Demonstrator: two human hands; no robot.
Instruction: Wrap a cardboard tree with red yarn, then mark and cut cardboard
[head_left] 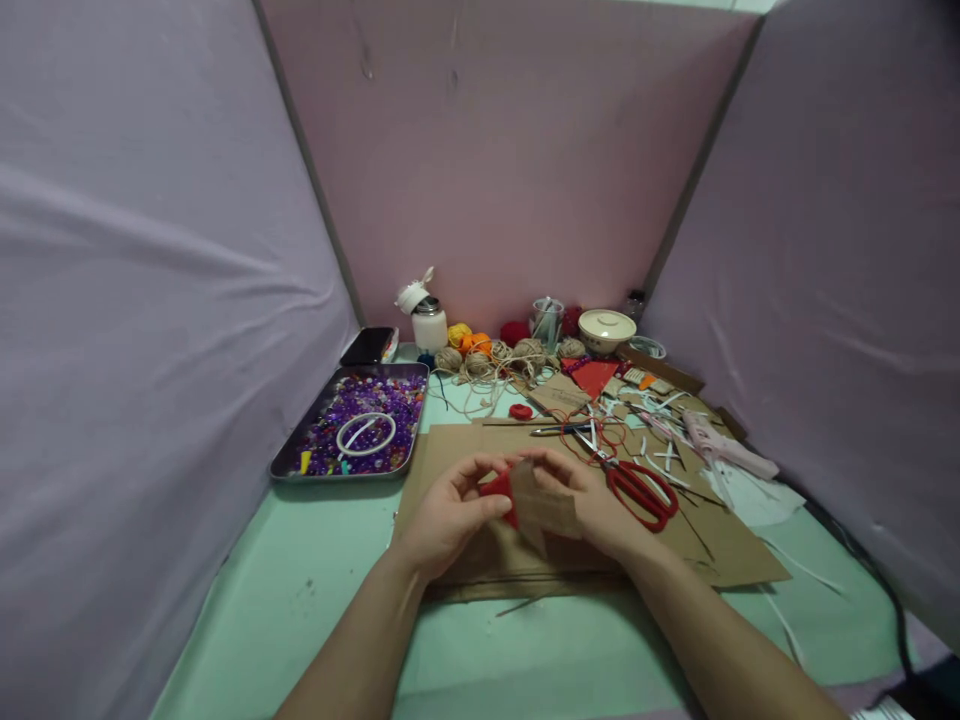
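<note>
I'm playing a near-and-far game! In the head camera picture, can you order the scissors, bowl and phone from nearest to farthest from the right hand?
1. Scissors: just right of the right hand.
2. Bowl: at the back, toward the right.
3. Phone: at the back, over on the left.

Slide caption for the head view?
Left hand and right hand hold red and brown material over cardboard, between bead tray and scissors.

The bottom edge cuts off my 2 forearms [358, 640]. At lower centre, a blurred cardboard piece [544, 507] hides some of my right hand [600, 505] and of the red piece [495, 486].
</note>
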